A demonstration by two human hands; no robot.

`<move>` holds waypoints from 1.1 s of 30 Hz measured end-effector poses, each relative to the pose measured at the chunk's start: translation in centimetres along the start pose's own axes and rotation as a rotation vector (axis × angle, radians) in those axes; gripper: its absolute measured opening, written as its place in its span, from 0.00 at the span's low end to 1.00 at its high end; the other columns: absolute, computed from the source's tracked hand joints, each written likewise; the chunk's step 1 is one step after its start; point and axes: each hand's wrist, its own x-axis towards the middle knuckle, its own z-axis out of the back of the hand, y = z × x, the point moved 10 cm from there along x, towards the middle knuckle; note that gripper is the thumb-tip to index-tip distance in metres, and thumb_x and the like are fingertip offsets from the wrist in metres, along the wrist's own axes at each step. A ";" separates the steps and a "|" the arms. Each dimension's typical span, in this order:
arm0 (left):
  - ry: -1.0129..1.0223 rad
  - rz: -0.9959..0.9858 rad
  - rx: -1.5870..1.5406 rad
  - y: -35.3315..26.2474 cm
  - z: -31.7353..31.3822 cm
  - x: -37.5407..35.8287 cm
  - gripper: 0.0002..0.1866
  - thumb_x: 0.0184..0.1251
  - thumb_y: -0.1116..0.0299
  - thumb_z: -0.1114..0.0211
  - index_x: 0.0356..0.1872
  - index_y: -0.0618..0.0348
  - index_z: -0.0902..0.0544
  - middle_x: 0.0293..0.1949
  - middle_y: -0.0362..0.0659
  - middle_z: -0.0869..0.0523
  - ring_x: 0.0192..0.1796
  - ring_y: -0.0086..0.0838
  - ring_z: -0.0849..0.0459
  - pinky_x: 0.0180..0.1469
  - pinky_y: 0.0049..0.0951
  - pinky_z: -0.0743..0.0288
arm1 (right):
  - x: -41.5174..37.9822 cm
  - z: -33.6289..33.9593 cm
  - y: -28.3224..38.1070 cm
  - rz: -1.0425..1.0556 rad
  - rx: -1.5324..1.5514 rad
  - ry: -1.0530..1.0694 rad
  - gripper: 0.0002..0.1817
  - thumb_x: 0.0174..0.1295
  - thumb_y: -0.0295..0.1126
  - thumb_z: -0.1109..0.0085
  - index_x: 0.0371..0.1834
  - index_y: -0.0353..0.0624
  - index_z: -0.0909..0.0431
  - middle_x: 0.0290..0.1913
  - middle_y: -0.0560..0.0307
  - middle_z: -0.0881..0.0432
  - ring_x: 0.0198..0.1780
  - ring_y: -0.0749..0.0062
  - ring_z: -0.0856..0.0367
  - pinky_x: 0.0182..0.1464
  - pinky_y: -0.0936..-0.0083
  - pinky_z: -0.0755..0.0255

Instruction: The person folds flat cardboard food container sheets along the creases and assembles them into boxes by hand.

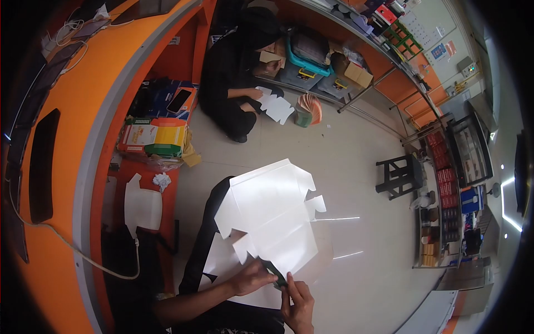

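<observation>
A large white die-cut cardboard sheet [267, 217], a flat box blank with creases and cut flaps, extends forward from my hands over my legs. At its near edge shows a small dark green strip [275, 273], which looks like a flap with a coloured face. My left hand [250, 278] is closed on this edge, fingertips at the green strip. Just to the right, my right hand [298, 303] pinches the same edge between thumb and fingers. Underneath, a second white cardboard sheet [219, 257] lies on my lap.
Ahead, a person in dark clothes [236, 83] sits on the floor holding a white cut sheet [273, 104]. Beside them stands a fanned stack of coloured card [308, 110]. A black stool [399, 175] is at right; an orange desk [83, 156] borders the left.
</observation>
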 end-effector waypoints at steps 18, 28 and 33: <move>-0.024 -0.113 0.832 -3.6 -2.8 0.4 0.57 0.59 0.50 0.24 0.76 0.65 0.55 0.68 0.53 0.42 0.74 0.40 0.44 0.73 0.41 0.43 | 0.9 -1.3 -2.0 -0.249 0.289 0.147 0.14 0.54 0.20 0.30 0.46 0.35 0.15 0.34 0.50 0.16 0.31 0.62 0.14 0.34 0.73 0.20; 0.018 0.004 0.701 -1.6 -2.1 0.6 0.56 0.63 0.59 0.26 0.77 0.63 0.61 0.70 0.49 0.43 0.73 0.35 0.42 0.72 0.38 0.40 | 0.5 -1.9 -2.7 -0.285 0.314 0.203 0.13 0.55 0.23 0.29 0.44 0.32 0.15 0.38 0.48 0.15 0.35 0.58 0.12 0.37 0.71 0.14; 0.008 0.037 0.659 -1.9 -2.5 0.5 0.55 0.63 0.61 0.26 0.77 0.63 0.61 0.69 0.48 0.42 0.72 0.34 0.41 0.71 0.36 0.37 | 0.6 -2.1 -2.8 -0.296 0.330 0.220 0.12 0.55 0.23 0.30 0.43 0.33 0.15 0.37 0.49 0.15 0.35 0.58 0.12 0.37 0.71 0.14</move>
